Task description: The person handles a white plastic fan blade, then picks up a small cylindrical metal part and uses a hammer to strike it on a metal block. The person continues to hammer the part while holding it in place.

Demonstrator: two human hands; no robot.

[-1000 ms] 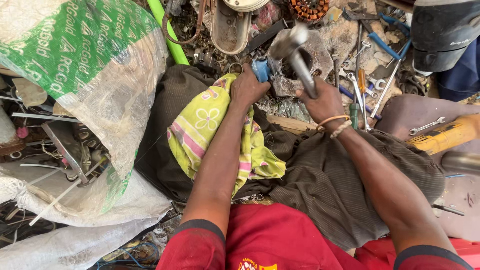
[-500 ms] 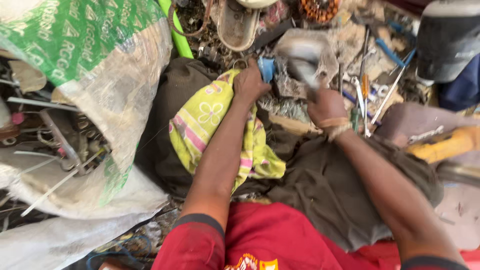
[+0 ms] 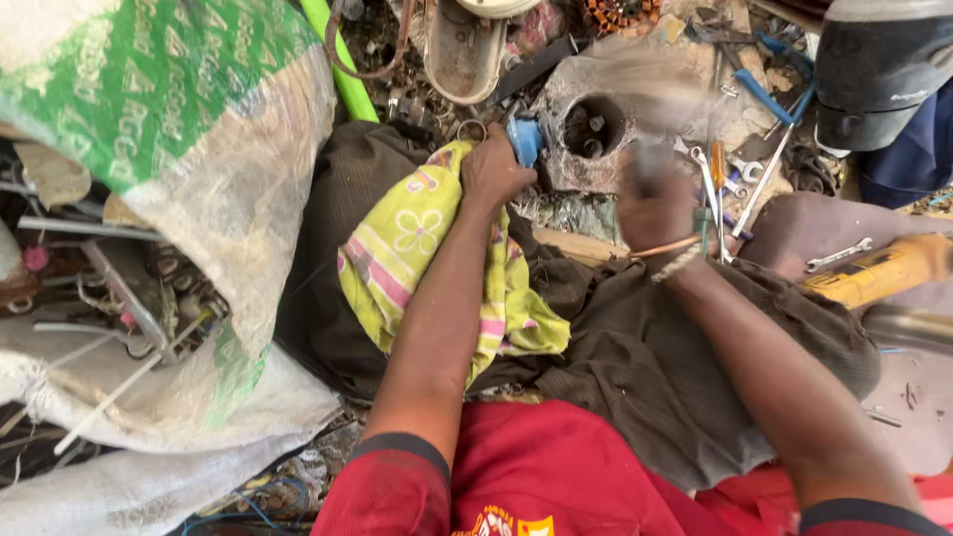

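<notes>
Grey metal, dusty and round, the motor housing lies on the littered ground just beyond both hands, its dark open bore facing up toward the camera. At its left edge sits a small blue part, and the left hand is clenched right against it, knuckles up, pressing or gripping there; what exactly the fingers close on is hidden. The right hand is just on the near right side of the housing, fisted around a tool handle that is blurred with motion, its long axis pointing away from the body toward the housing. So the housing lies forward of both hands, closer to the left. A yellow-green flowered cloth drapes over the dark-trousered lap beneath the left forearm. Wrenches and a yellow power tool lie to the right; a green-and-white woven sack fills the left.
</notes>
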